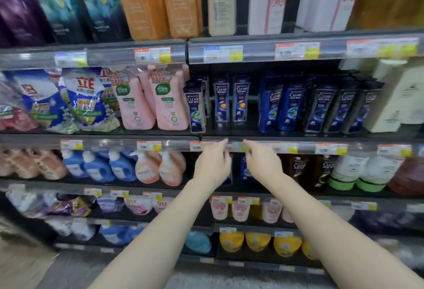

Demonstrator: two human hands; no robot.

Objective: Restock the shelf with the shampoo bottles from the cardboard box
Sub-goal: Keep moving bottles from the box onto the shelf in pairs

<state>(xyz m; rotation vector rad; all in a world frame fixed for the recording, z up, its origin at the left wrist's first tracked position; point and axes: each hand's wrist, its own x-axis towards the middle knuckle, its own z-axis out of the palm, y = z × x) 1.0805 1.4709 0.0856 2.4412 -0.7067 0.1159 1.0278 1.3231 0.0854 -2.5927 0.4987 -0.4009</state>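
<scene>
Dark blue shampoo bottles (230, 100) stand upright on the middle shelf (298, 148), with a lone one (196, 107) at the left and a tighter row (321, 105) to the right. Both my hands reach up in front of that shelf's front rail. My left hand (213, 164) and my right hand (261, 162) hold nothing, fingers loosely spread, fingertips at the price-tag strip just below the two central bottles. The cardboard box is out of view.
Pink pump bottles (156, 103) and blue refill bags (85, 100) fill the shelf to the left. Tall boxed bottles (220, 2) stand on the top shelf. Lower shelves hold more bottles and pouches (259, 240). A gap lies between the central bottles and the right-hand row.
</scene>
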